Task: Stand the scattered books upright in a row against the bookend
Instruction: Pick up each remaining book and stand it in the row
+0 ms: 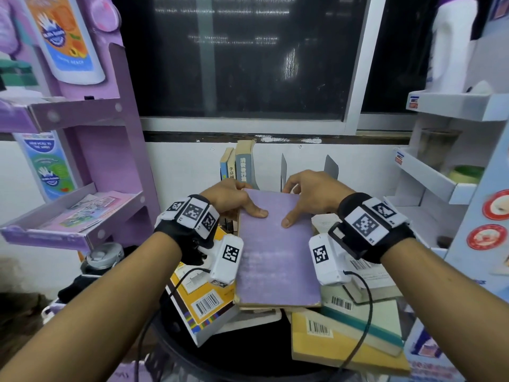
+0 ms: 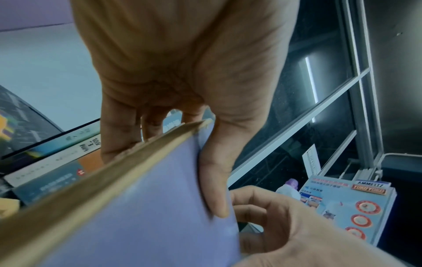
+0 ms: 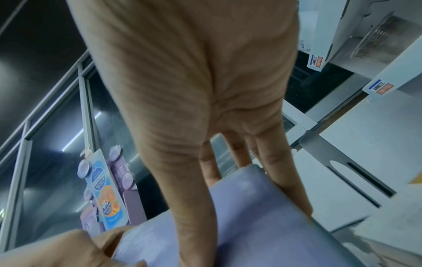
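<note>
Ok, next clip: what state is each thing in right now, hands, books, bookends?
Purple book: flat on the pile, gripped at its far end by both hands.
Left hand: thumb on cover, fingers under.
Right hand: thumb on cover, fingers over the far edge.
Standing books: upright by the wall.
Bookends: upright, nothing between them.
Pile of books: lying flat, scattered.

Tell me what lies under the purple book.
The purple book tops a pile: a tan book directly beneath, a yellow book to its left. Anything under its middle is covered.
</note>
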Demonstrator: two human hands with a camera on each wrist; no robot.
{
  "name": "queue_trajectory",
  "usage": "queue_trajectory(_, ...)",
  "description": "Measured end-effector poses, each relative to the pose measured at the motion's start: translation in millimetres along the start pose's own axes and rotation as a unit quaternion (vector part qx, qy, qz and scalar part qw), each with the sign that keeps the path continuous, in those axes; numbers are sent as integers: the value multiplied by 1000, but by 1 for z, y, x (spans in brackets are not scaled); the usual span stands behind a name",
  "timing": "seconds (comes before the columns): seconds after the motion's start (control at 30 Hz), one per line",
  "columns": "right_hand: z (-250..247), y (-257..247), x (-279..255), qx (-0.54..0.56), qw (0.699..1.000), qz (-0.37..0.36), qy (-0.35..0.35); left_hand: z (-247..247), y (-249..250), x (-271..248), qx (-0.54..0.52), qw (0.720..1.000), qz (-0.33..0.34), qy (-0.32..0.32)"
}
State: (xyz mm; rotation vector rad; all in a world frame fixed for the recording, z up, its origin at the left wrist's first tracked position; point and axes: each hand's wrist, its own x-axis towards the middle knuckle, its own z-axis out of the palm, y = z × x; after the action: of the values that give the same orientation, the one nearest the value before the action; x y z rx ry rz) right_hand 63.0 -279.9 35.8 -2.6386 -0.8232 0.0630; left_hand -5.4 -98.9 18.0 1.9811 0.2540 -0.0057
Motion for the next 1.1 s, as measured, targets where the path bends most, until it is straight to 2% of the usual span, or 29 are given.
queue_trajectory(0.07,-8,-3,-1,6,1000,12,0,-2,6,-4,-6,1000,14,-2)
queue_trajectory(0.2,-23,-6,-2,14,1000,11,19,-6,14,-5,-27,997,62,35)
queue_trajectory(0.5,-28,1,0,152,983,-4,103,-14,13,-2,-117,976,156,95)
queue_trajectory(0.7,-7,3,-1,242,963,-24,120,-24,-10,-1,-164,970,163,81)
queue_trajectory(0.87,5,2,0,269,957,-36,100,-25,-21,0,-200,962,172,66)
queue_trajectory(1.0,14,3,-1,317,942,-48,95,-21,-28,3,-218,957,177,69)
queue_trajectory(1.1,14,1,-2,314,943,-61,91,-17,-29,4,-219,955,183,79)
